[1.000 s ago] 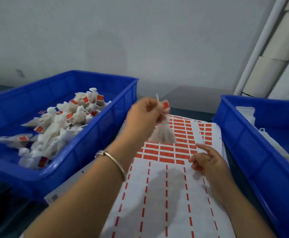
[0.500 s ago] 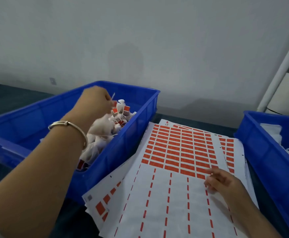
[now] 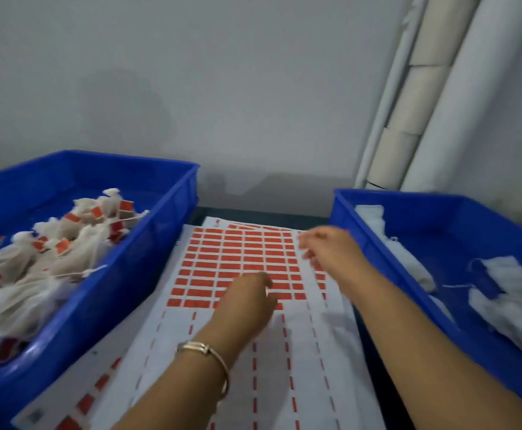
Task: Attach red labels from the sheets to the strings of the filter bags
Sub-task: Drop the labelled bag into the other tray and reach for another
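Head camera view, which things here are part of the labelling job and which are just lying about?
Part of the job:
label sheets
left bin of labelled filter bags
right bin of unlabelled filter bags
left hand
right hand

Just lying about:
white rolls leaning in the corner

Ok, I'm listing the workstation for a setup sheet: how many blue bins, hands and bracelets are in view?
Blue bins: 2, the left bin with labelled bags, the right bin with plain white ones
Hands: 2, left hand, right hand
Bracelets: 1, bracelet on the left wrist
Total: 5
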{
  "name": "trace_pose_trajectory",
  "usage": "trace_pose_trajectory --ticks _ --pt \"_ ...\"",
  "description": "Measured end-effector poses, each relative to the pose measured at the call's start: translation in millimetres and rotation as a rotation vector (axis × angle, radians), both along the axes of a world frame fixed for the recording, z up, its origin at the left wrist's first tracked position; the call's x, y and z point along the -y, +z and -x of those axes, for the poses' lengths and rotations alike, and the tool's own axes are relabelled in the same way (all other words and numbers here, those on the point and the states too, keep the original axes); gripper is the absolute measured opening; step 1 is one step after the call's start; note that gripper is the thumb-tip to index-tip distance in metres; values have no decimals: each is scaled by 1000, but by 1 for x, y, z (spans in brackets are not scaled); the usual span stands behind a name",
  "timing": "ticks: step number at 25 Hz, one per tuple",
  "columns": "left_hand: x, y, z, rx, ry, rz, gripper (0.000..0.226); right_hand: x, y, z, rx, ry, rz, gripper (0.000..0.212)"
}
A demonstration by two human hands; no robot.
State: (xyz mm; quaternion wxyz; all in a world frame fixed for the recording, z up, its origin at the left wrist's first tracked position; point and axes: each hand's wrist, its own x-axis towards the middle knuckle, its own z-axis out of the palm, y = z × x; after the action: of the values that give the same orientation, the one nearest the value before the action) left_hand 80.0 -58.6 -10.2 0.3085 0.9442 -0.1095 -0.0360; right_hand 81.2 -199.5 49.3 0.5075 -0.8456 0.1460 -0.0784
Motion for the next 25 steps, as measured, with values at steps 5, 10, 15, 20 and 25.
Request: trace_pose_trajectory --ticks 5,10,15,20,25 --pt "26 -63 24 167 -80 -237 40 115 43 -15 162 -308 203 25" --pt "24 -69 21 225 -93 -243 46 205 -26 -9 -263 -223 493 54" --pt "24 -70 21 217 -90 -260 49 208 -49 -33 -338 -89 462 59" --pt "24 -71 18 215 -77 -260 49 218 -55 -37 -146 -261 500 5" --pt "23 -70 18 254 -68 -228 46 220 -36 -25 40 -337 476 19"
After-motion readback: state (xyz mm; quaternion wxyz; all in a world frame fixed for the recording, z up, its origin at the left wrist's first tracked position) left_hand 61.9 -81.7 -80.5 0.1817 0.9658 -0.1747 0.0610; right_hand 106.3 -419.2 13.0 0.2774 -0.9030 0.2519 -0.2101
